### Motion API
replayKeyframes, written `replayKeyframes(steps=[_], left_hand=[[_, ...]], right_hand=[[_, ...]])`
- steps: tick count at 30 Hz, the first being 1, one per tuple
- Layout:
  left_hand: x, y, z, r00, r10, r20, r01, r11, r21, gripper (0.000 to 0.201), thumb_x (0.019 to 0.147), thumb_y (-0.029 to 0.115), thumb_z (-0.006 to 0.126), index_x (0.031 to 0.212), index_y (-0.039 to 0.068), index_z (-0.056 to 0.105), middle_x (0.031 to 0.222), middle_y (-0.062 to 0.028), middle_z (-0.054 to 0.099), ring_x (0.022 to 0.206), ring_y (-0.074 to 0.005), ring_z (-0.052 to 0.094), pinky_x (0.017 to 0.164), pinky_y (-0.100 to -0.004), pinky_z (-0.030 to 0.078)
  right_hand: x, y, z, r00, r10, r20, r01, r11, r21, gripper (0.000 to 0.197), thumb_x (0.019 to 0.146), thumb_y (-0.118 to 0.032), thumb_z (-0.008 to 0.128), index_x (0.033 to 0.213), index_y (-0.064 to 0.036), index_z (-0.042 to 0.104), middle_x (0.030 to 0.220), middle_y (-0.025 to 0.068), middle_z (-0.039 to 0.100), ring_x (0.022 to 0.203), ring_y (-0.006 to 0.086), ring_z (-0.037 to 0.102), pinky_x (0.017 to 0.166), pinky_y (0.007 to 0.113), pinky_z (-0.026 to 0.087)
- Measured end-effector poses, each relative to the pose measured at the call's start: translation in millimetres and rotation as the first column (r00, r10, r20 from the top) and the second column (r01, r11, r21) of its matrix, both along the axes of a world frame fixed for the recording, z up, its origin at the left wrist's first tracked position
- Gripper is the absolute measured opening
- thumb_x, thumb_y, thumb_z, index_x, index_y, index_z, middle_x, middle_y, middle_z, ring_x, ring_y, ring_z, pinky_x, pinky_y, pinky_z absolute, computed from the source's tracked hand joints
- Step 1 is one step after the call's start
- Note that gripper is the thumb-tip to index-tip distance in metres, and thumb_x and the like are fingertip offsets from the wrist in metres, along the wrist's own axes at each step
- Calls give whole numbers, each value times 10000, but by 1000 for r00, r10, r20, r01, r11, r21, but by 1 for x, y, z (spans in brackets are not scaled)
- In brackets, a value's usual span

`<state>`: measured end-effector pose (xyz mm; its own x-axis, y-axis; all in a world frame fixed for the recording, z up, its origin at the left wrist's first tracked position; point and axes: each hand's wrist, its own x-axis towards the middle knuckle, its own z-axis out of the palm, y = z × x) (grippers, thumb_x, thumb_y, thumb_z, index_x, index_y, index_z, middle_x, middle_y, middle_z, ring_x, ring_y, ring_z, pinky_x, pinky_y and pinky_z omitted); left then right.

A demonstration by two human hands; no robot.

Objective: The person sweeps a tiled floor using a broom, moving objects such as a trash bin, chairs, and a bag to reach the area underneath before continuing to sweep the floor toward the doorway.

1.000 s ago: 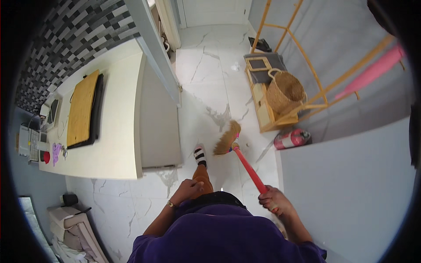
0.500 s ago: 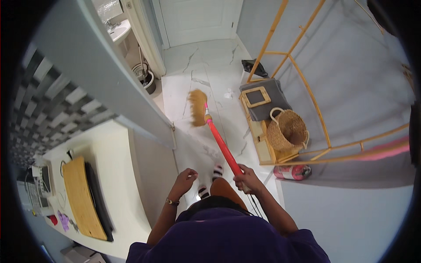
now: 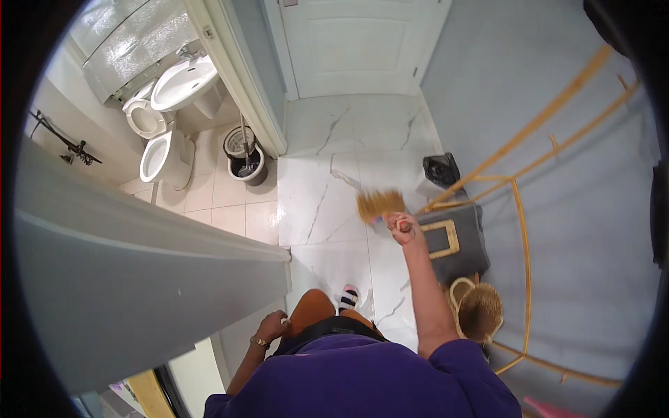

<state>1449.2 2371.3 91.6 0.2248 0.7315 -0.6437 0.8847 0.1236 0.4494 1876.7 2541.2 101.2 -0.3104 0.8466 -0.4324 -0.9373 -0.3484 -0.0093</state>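
My right hand (image 3: 404, 228) grips a broom at arm's length, wrapped round the handle, whose end faces up at me. Beyond the fist, the broom's tan bristles (image 3: 380, 205) fan out over the white veined floor tiles (image 3: 306, 202), slightly blurred. Most of the handle is hidden behind my hand. Beside my thigh hangs my left hand (image 3: 272, 325), with its fingers curled in. A small pale spot shows at its fingertips, too small to name.
On the right stand a wooden rack (image 3: 527, 237), a grey cloth with a wooden frame (image 3: 453, 237), a woven basket (image 3: 481, 311) and a black-lined bin (image 3: 440, 169). A doorway at left shows a toilet (image 3: 167, 160), sink (image 3: 185, 83) and mop bucket (image 3: 249, 167). A white door (image 3: 348, 56) is ahead.
I have moved forward, and the counter has mostly left view. My right hand has reached ahead, bringing the broom right and more upright. My left hand has dropped to my thigh.
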Motion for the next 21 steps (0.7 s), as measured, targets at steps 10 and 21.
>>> replayKeyframes(steps=[10, 21], left_hand=[[69, 284, -20, 976, 116, 186, -138, 984, 112, 330, 771, 272, 562, 967, 6, 565, 951, -177, 594, 905, -316, 555, 794, -371, 432], [178, 623, 17, 945, 16, 327, -72, 985, 157, 283, 767, 202, 577, 981, 21, 538, 939, -178, 584, 878, -326, 550, 771, -377, 434]], right_hand=[[-24, 114, 157, 529, 202, 824, -407, 913, 37, 142, 795, -120, 516, 875, -26, 444, 658, 30, 439, 489, 61, 420, 410, 173, 367], [45, 405, 65, 535, 653, 536, -626, 732, -267, 287, 748, -27, 515, 1025, -2, 443, 597, 35, 463, 419, 85, 447, 344, 205, 361]])
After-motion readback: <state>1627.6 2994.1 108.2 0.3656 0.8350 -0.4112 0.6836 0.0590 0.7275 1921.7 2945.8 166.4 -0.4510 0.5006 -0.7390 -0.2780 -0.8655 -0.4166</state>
